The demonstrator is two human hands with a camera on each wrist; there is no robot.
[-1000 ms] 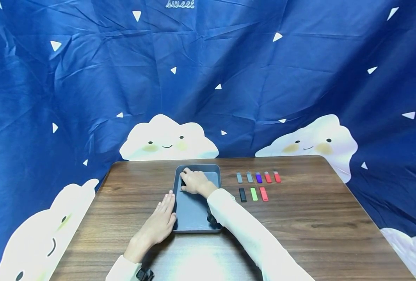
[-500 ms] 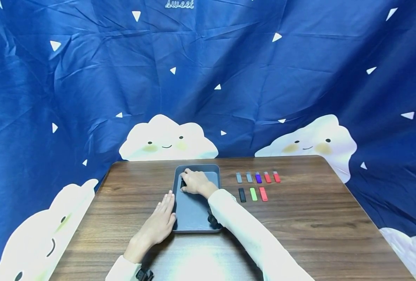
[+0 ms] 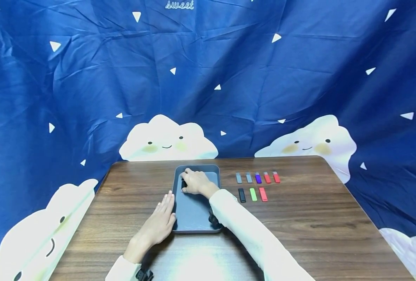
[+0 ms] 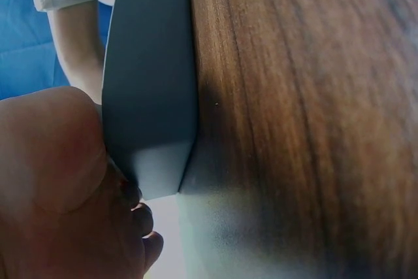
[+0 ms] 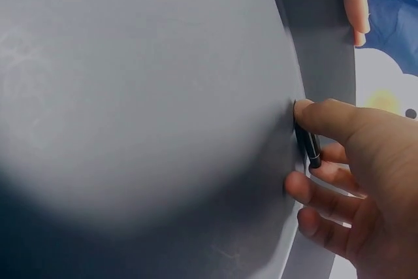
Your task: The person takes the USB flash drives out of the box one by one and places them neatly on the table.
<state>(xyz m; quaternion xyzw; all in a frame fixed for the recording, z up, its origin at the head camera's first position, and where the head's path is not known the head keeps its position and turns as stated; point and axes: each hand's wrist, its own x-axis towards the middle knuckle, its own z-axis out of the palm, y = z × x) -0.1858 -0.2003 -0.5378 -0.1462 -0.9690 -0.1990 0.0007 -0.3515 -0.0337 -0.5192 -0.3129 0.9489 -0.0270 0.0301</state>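
The table is dark wood-grain with a slight sheen near its front edge. The tray looks like smooth, matt grey metal or plastic, faintly scuffed. The blue backdrop is creased cloth; the sticks look plastic.

A tray sits on the desk, near the middle and a bit to the left. The left hand lies flat on the desk, touching the tray's left side near the front. The right hand is inside the tray, at the back left corner, with a small stick under its fingers by the tray wall. To the right of the tray, small sticks lie in two rows on the desk. The back row has five sticks side by side. The front row has three. Behind the desk hangs a big cloth.
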